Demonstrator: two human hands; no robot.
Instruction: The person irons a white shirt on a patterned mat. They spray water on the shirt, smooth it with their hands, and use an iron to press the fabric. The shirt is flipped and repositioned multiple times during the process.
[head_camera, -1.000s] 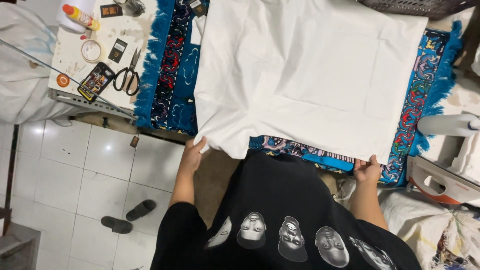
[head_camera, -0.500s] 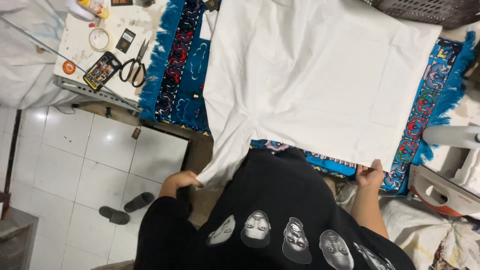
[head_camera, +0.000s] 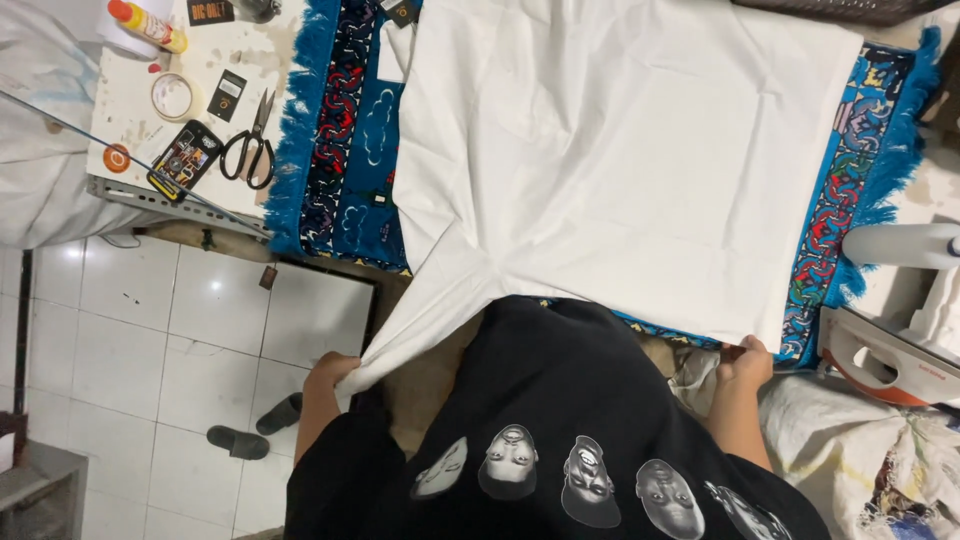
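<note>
- Left hand (head_camera: 335, 372) grip clenched on near-left corner of white cloth (head_camera: 620, 160), pulled off the bench edge.
- Right hand (head_camera: 745, 362) grip pinches near-right corner.
- Cloth lies spread over blue patterned rug (head_camera: 350, 150); scissors (head_camera: 250, 145) well left, iron (head_camera: 885, 360) right.

white cloth (head_camera: 620, 170): top edge cut off | iron (head_camera: 885, 360): cut by right edge

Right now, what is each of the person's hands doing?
Left hand: closed, gripping a corner of the white cloth, pulled off the table edge.
Right hand: closed, gripping the cloth's other near corner.
</note>
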